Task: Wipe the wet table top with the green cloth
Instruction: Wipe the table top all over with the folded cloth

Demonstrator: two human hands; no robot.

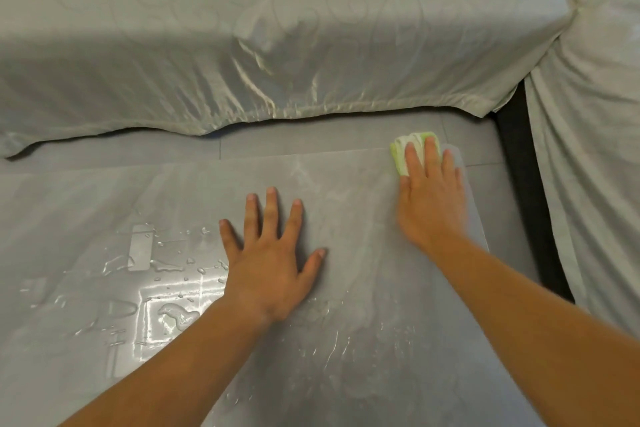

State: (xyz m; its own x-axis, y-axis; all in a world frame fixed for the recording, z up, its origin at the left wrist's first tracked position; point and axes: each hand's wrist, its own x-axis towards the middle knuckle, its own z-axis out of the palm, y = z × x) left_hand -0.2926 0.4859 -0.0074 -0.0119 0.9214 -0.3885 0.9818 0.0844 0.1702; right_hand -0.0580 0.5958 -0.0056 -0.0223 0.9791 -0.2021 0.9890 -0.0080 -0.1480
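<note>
The grey glossy table top [346,184] fills the lower part of the head view. Puddles and drops of water [173,315] lie on its left half, and thin streaks run near the front centre. My right hand [431,198] presses flat on the folded green and white cloth [401,149] at the table's far right corner; only the cloth's far edge shows past my fingers. My left hand [270,260] rests flat on the table's middle with fingers spread, holding nothing.
A sofa draped in a shiny pale cover [277,38] stands just beyond the table's far edge. Another covered seat [588,149] is at the right, with a dark gap [519,184] between it and the table. Grey floor tiles [311,139] show behind the table.
</note>
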